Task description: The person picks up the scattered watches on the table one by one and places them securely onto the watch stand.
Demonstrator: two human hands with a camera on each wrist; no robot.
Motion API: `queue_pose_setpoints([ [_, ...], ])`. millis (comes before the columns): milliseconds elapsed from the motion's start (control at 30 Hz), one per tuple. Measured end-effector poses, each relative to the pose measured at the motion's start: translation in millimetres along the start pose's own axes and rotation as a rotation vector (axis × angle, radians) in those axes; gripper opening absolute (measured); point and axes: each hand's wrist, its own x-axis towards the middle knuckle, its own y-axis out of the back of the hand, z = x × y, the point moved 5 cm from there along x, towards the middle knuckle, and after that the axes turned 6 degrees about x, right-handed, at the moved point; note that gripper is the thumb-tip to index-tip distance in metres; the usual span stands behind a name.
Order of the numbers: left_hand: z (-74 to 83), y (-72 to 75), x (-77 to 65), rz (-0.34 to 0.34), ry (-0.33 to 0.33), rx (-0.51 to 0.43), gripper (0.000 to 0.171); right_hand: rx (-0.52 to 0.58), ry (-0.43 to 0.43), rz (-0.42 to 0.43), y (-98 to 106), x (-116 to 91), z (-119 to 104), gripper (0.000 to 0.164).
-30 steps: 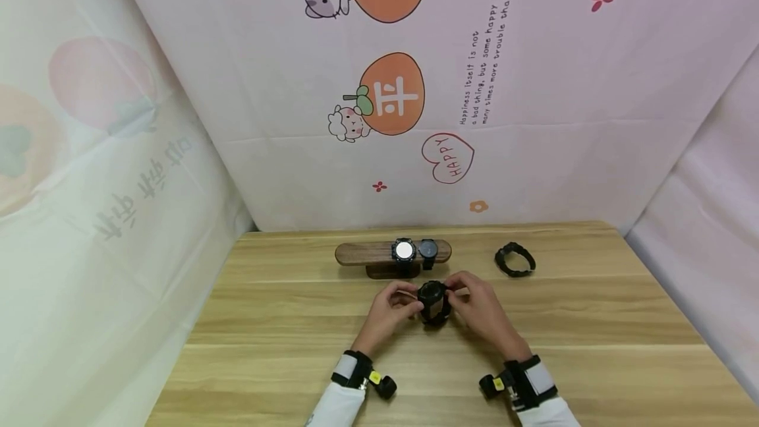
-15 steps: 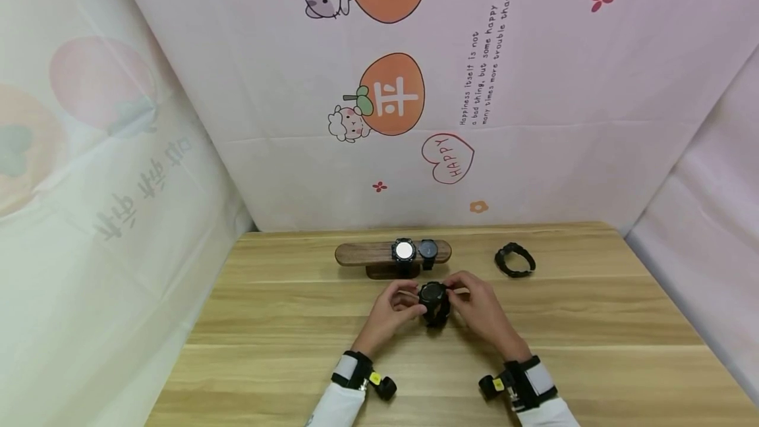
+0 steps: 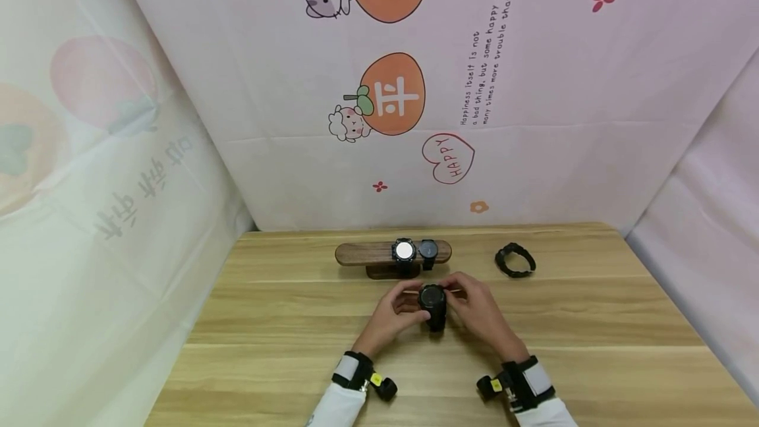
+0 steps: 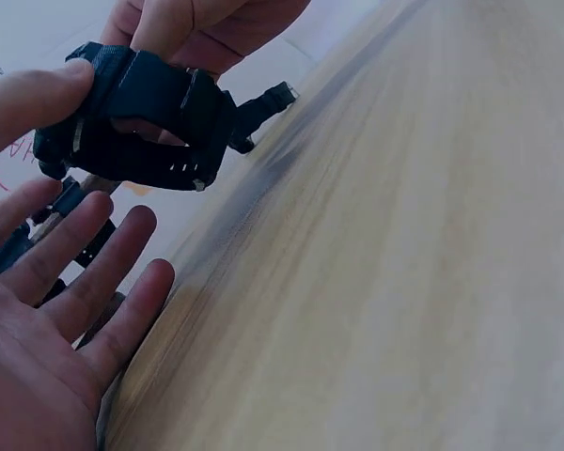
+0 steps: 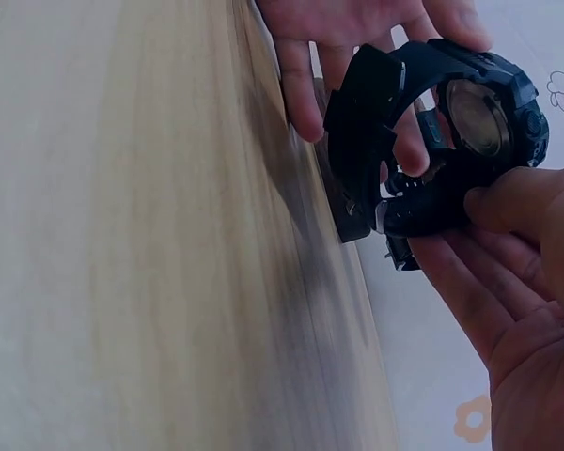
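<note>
Two hands of yours meet on one black wristwatch [image 3: 437,320], right of and below the middle of the head view: your left hand [image 3: 387,320] has its case in a narrow pinch, thumb on the near edge, lower fingers spread, while your right hand [image 3: 479,313] pinches the strap close beside the case. From your head you see the dial [image 3: 432,295]; only your right wrist view shows the metal caseback [image 5: 477,117] inside the loop, and your left wrist view adds strap holes [image 4: 179,167]. A second ago you could see through the strap loop; now you have the watch turned so the strap hangs as a solid dark band. Your wooden stand [image 3: 363,254], upper centre of the table, bears the same white-faced watch [image 3: 404,251] and dark-faced watch [image 3: 428,249], and the spare black watch [image 3: 522,274] lies unmoved to their right.
</note>
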Motion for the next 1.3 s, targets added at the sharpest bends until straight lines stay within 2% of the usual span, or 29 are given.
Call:
queue_pose_setpoints([
  [400, 2.7, -2.8, -0.8, -0.059, -0.081, 0.033, 0.065, 0.019, 0.074, -0.026, -1.7, 1.2, -2.1, 0.024],
  [700, 1.8, -2.9, -0.6, -0.072, -0.042, 0.033, 0.062, 0.024, 0.076, -0.034, -2.8, 1.6, -1.9, 0.025],
  [1300, 1.1, -4.8, -0.4, -0.068, -0.09, 0.044, 0.061, -0.027, 0.088, -0.039, -0.3, 1.5, -0.7, 0.023],
])
